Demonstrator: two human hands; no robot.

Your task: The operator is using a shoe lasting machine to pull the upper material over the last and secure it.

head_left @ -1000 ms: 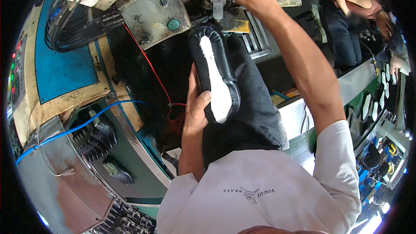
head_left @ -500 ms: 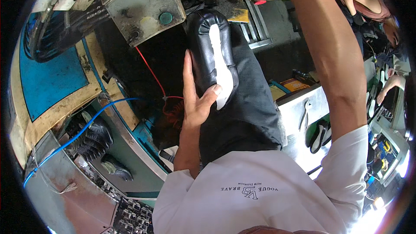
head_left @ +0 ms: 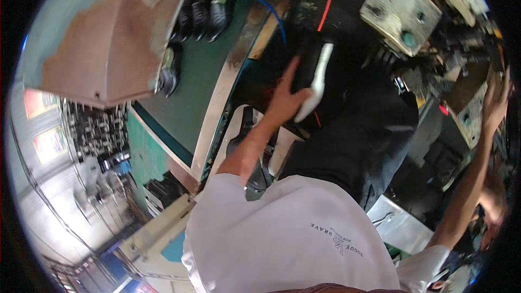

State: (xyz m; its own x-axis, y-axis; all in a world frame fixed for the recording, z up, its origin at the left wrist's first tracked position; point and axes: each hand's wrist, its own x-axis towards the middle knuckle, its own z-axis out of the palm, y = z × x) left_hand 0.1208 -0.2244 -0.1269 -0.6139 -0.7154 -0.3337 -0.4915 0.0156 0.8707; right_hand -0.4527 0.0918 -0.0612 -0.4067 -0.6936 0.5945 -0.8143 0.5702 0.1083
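Observation:
My left hand [head_left: 287, 100] is closed round a shoe upper [head_left: 321, 73], black with a white strip along its upturned bottom. The shoe is blurred by motion, and its dark sides merge with the shadow behind. It is held to the left of my dark trouser leg, off the green conveyor belt. At the far right rim, my right hand [head_left: 495, 100] is raised beside the machine with its fingers stretched out. Nothing shows in it. Whether it touches the machine, I cannot tell.
Several dark shoes [head_left: 201, 13] rest on the green conveyor belt [head_left: 201, 81] at the left. A rusty metal hood [head_left: 108, 38] stands over the belt's left side. A control box [head_left: 401, 11] with a green button is at the upper right. A red cord [head_left: 329, 0] hangs behind the shoe.
The view has swung left, bringing the conveyor nearer the middle. My left hand has carried the shoe from over my leg toward the conveyor. My right hand now shows at the right rim.

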